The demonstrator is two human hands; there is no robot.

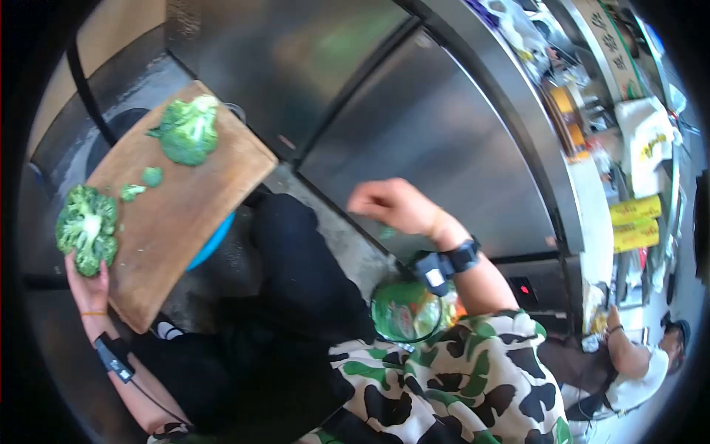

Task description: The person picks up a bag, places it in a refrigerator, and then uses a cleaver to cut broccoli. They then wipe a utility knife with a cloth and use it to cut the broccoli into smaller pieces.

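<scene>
A wooden cutting board (185,196) lies tilted across the left of the view. My left hand (90,285) is at its lower left edge, fingers wrapped round the underside of a large broccoli head (87,226). Another broccoli head (189,130) rests near the board's upper end. Between the two lie small florets (152,176) and a few crumbs. My right hand (390,206) is in the air right of the board, apart from it, with its fingers curled in and nothing visible in them.
Steel cabinet doors (436,140) stand ahead. A green bin or bag (399,311) sits on the floor below my right forearm. A blue basin (214,243) shows under the board. At the right, a cluttered counter (592,214) runs along, and another person (636,366) is beside it.
</scene>
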